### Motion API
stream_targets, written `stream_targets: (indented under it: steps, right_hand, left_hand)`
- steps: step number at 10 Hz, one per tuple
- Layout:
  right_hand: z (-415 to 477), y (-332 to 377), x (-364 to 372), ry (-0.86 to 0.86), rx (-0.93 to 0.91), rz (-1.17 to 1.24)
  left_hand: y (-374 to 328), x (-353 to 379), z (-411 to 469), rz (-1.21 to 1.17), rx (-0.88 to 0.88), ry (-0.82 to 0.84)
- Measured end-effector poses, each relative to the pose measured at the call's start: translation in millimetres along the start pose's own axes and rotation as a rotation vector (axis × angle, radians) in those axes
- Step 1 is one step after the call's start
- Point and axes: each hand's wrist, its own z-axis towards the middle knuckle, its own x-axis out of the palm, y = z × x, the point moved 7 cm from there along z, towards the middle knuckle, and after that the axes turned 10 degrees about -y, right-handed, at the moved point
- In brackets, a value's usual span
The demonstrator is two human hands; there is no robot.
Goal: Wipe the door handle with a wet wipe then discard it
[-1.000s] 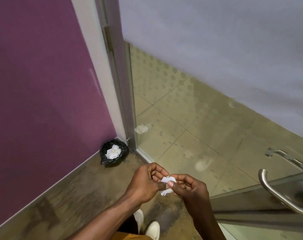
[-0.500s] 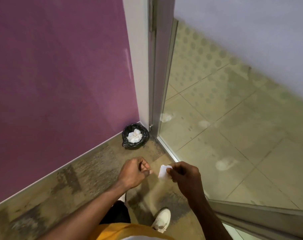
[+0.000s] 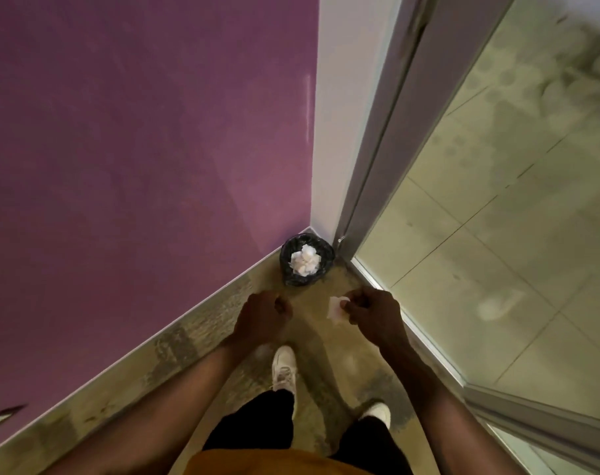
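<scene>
A small white wet wipe [image 3: 336, 309] is pinched in the fingers of my right hand [image 3: 372, 311], held low above the floor. My left hand [image 3: 262, 317] is beside it, fingers curled with nothing in them. Just beyond both hands, in the corner, stands a small bin with a black liner [image 3: 286, 265] holding crumpled white wipes [image 3: 304, 260]. The door handle is out of view.
A purple wall [image 3: 137, 149] runs along the left. A white door frame [image 3: 329, 132] and a glass door [image 3: 497, 200] stand to the right. My white shoes [image 3: 285, 370] are on the mottled floor below my hands.
My hands have separated; the left let go of the wipe, which stays in the right. The view swung left and down, the handle left the frame, and the bin is closer and more central.
</scene>
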Motion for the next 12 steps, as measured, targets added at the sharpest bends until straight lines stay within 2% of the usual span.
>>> stream_targets:
  steps: [1, 3, 5, 7, 9, 11, 12]
  right_hand:
    - [24.2, 9.2, 34.3, 0.034, -0.033, -0.144]
    - [69.5, 4.8, 79.8, 0.06, -0.079, -0.377]
    - [135.7, -21.4, 119.2, 0.065, -0.034, -0.439]
    - [215.6, -55.1, 178.4, 0.08, -0.056, -0.536]
    - [279.9, -87.9, 231.9, 0.106, -0.124, -0.549]
    - [323.5, -106.3, 260.7, 0.074, -0.093, -0.457]
    - [319.1, -109.2, 271.7, 0.156, -0.101, -0.577]
  left_hand:
    - [23.2, -4.8, 26.5, 0.039, 0.0, 0.048]
    - [73.8, 9.7, 55.5, 0.042, -0.114, 0.146]
    - [100.5, 53.3, 90.7, 0.056, -0.2, 0.142]
    - [126.4, 117.5, 141.1, 0.05, -0.174, 0.163]
    - [157.4, 168.5, 193.5, 0.027, -0.223, 0.135]
    - [178.0, 196.0, 221.9, 0.02, -0.227, 0.11]
    - [180.7, 202.2, 228.8, 0.019, -0.225, 0.132]
